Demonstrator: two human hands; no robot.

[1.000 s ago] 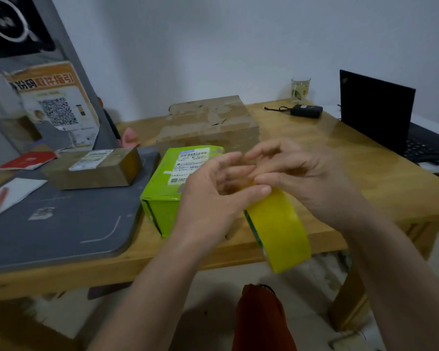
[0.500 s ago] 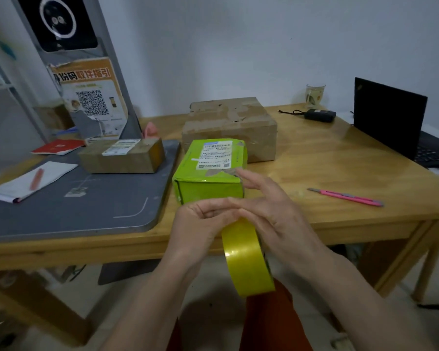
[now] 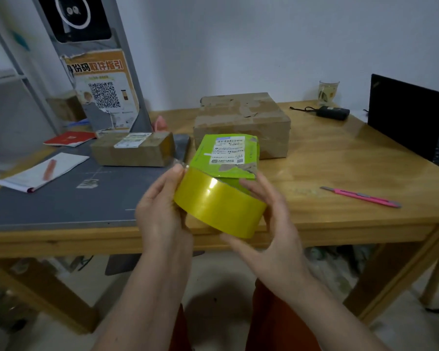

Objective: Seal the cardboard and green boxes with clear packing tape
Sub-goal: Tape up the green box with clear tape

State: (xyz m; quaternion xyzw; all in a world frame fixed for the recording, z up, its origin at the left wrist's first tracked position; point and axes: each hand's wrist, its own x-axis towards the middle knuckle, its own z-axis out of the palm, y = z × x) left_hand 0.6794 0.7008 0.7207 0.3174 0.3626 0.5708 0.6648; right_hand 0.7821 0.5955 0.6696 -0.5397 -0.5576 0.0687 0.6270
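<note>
A yellowish roll of packing tape (image 3: 219, 207) is held in front of the table's near edge, between both hands. My left hand (image 3: 160, 211) pinches the loose end of the tape at the roll's upper left. My right hand (image 3: 271, 224) grips the roll from the right and below. Just behind the roll stands the green box (image 3: 226, 154) with a white shipping label on top. A large cardboard box (image 3: 243, 120) sits behind the green one. A smaller cardboard box (image 3: 133, 152) with a label lies to the left on the grey mat (image 3: 61, 201).
A pink utility knife (image 3: 360, 196) lies on the wooden table (image 3: 340, 158) at the right. A black laptop (image 3: 408, 117), a black adapter (image 3: 332, 113) and a glass (image 3: 328, 89) stand at the back right. A notepad with a pen (image 3: 42, 171) and a red booklet (image 3: 70, 138) lie at the left.
The roll has been turned from hanging on edge to lying nearly flat and lifted up in front of the green box. My left hand now pinches the tape's end.
</note>
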